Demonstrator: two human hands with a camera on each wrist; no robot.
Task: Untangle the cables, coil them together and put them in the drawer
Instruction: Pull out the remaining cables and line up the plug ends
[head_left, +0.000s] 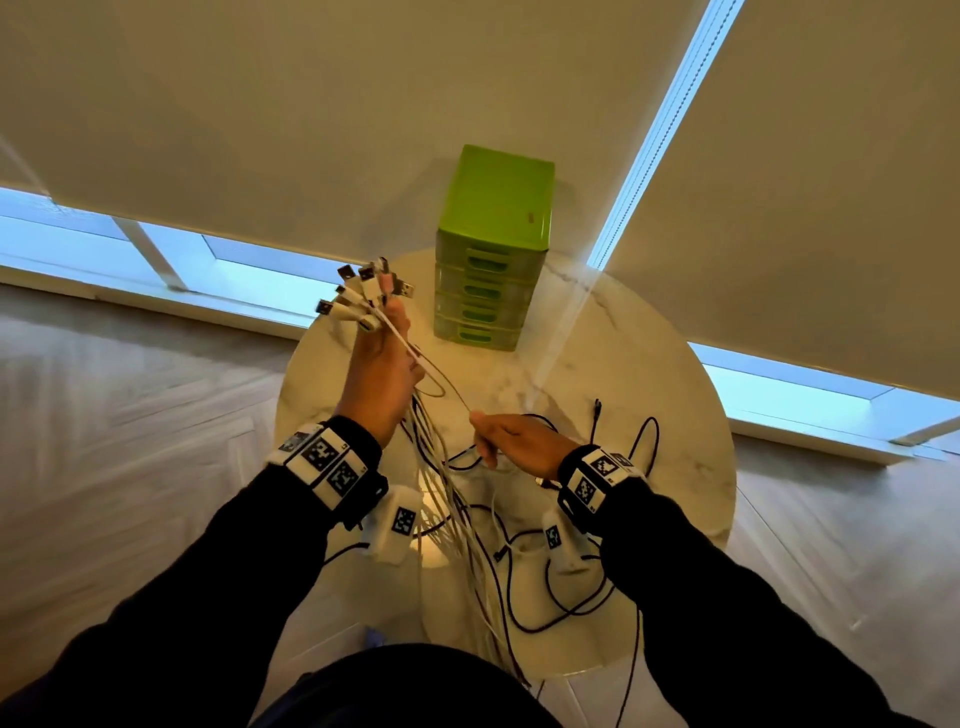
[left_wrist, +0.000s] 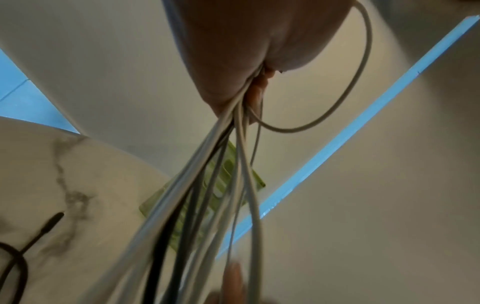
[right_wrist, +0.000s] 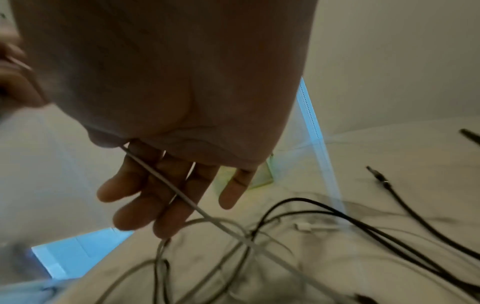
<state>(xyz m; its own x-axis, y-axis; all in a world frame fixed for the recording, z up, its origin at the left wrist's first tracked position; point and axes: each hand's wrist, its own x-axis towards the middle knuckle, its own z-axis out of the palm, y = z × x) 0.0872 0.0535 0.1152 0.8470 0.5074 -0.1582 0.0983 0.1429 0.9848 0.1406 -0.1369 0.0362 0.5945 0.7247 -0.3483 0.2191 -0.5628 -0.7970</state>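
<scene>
above the desk's (head_left: 649, 364) near edge the left hand (head_left: 382, 384) clenches the gathered usb cables (head_left: 447, 499), untangling underway; right hand (head_left: 519, 439) pinches one white strand (right_wrist: 166, 181), which next needs drawing free; green drawer unit (head_left: 488, 260) waits at the far edge.

Looks like home or small office room. Round marble-top desk (head_left: 649, 374) on pale herringbone wood floor (head_left: 130, 415). Beige roller blinds (head_left: 311, 104) drawn over low windows at far side, daylight strips beneath. Green plastic mini drawer unit (head_left: 493, 244) at desk's far edge.
</scene>
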